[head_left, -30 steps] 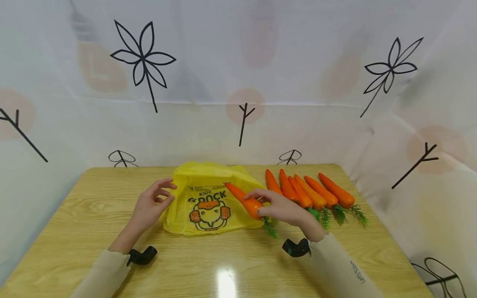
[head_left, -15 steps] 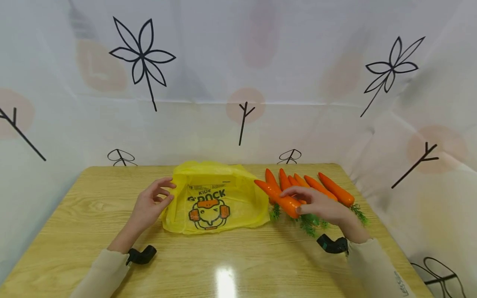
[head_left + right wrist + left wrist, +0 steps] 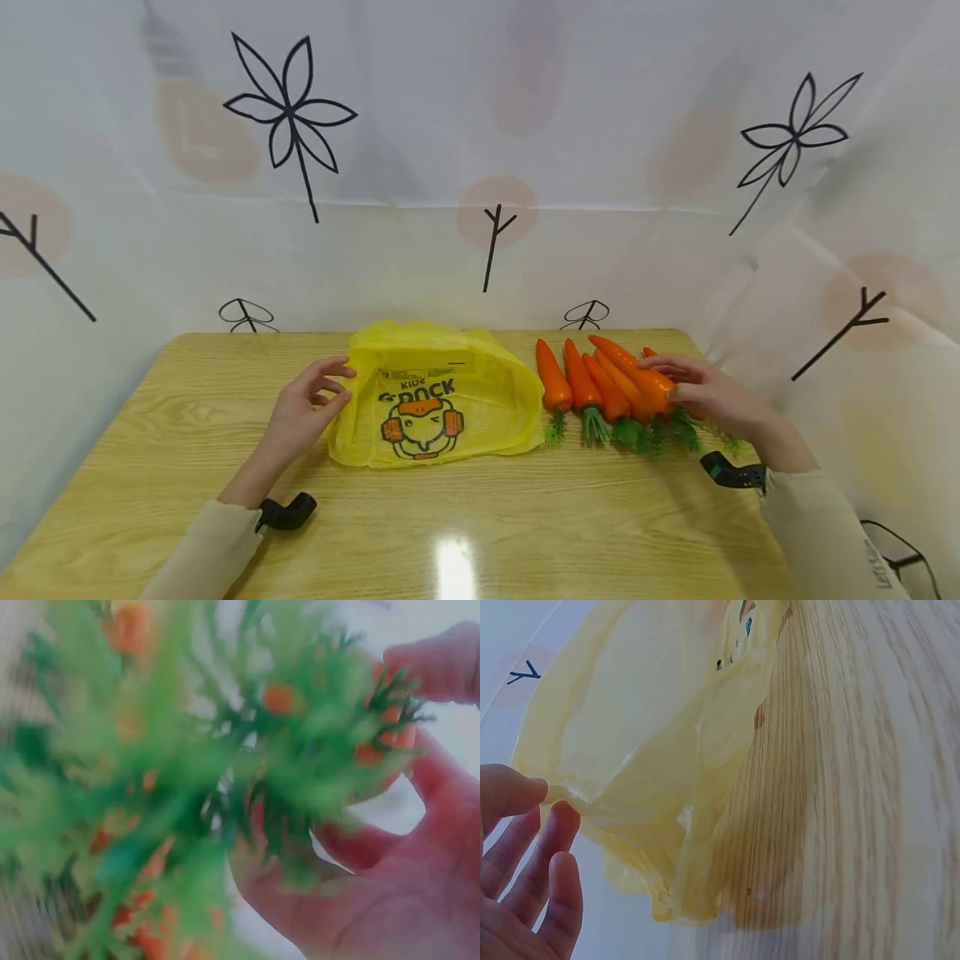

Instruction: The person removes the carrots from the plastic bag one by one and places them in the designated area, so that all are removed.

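A yellow plastic bag (image 3: 495, 417) with a cartoon duck print lies on its side, its mouth spread toward me. At the bag's left rim my left hand (image 3: 311, 408) pinches the thin film; the left wrist view shows the bag's edge (image 3: 592, 799) between thumb and fingertips. My right hand (image 3: 712, 396) holds an orange carrot (image 3: 630, 367) by its thick end, over the right side of a row of several carrots (image 3: 553, 383). Green leafy tops (image 3: 300, 772), blurred, cover much of the right wrist view. The held carrot and right hand partly hide the carrots below.
Everything lies on a wood-grain table (image 3: 360, 533). A pale cloth backdrop (image 3: 420, 258) with line-drawn plants stands behind and at both sides. A black camera mount sits on each wrist, the left mount (image 3: 288, 511) and the right mount (image 3: 731, 472).
My right hand has carried the carrot from over the bag's mouth to the right, onto or just above the carrot row. The left hand has stayed at the bag's left rim.
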Action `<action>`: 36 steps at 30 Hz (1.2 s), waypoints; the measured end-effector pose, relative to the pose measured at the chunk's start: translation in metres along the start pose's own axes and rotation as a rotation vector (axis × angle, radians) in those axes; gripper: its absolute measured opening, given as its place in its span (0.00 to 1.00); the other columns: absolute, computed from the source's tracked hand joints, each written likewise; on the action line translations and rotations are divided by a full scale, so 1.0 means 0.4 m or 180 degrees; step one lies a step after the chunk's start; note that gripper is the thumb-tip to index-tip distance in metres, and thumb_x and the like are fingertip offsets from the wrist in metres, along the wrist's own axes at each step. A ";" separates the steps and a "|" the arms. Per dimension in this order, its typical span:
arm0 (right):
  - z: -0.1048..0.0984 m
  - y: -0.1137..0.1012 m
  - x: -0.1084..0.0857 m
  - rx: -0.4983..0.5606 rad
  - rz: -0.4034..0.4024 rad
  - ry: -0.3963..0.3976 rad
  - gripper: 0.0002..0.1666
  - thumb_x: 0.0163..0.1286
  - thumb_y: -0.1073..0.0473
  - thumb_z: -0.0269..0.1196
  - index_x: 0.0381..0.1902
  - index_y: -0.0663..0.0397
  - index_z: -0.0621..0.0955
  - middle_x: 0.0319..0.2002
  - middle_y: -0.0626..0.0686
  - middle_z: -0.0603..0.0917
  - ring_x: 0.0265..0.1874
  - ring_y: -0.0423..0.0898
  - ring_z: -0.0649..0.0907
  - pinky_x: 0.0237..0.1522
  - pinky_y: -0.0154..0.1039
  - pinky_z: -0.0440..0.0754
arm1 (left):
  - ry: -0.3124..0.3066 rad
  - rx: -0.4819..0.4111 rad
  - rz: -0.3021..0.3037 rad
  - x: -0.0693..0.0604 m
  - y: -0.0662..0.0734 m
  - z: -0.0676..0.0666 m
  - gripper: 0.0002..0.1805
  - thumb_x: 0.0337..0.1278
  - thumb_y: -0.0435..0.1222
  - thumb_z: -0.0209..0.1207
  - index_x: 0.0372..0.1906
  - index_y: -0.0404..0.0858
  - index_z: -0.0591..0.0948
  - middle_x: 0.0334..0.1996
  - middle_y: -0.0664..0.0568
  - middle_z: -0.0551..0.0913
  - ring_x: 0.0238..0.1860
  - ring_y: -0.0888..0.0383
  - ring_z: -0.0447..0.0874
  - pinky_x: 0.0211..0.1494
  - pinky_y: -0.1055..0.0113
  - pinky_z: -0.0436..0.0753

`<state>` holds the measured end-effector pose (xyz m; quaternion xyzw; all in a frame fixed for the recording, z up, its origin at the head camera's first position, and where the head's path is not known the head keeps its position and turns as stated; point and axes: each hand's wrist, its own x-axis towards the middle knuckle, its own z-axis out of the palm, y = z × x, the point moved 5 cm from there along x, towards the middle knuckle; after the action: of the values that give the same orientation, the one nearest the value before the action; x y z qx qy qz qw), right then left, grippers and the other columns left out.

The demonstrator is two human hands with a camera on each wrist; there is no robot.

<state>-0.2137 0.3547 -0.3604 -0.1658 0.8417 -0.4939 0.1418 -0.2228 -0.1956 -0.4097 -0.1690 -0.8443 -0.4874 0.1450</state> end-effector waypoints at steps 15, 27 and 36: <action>-0.156 0.114 -0.038 -0.0715 0.0425 0.0518 0.28 0.78 0.59 0.54 0.72 0.61 0.66 0.70 0.67 0.64 0.55 0.43 0.74 0.48 0.42 0.77 | -0.0035 -0.0097 -0.0010 -0.003 -0.001 0.006 0.25 0.63 0.27 0.63 0.65 0.40 0.75 0.49 0.46 0.83 0.42 0.54 0.82 0.39 0.69 0.79; -0.203 0.169 -0.037 -0.1209 0.0623 0.0670 0.29 0.76 0.59 0.54 0.71 0.66 0.67 0.67 0.75 0.64 0.59 0.71 0.70 0.50 0.63 0.73 | -0.0013 -0.0069 0.0019 -0.004 0.002 0.003 0.25 0.63 0.27 0.63 0.64 0.41 0.76 0.49 0.47 0.84 0.42 0.55 0.82 0.39 0.70 0.79; -0.197 0.219 -0.036 -0.1308 0.0781 0.0548 0.31 0.78 0.53 0.53 0.70 0.67 0.68 0.70 0.78 0.57 0.61 0.77 0.65 0.52 0.68 0.70 | -0.0021 -0.0088 0.0050 -0.003 -0.003 0.004 0.25 0.63 0.27 0.63 0.65 0.41 0.76 0.49 0.47 0.84 0.41 0.55 0.82 0.39 0.70 0.80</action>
<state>-0.2445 0.4627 -0.3991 -0.0450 0.9472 -0.3038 0.0918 -0.2224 -0.1949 -0.4122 -0.1792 -0.8366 -0.4974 0.1436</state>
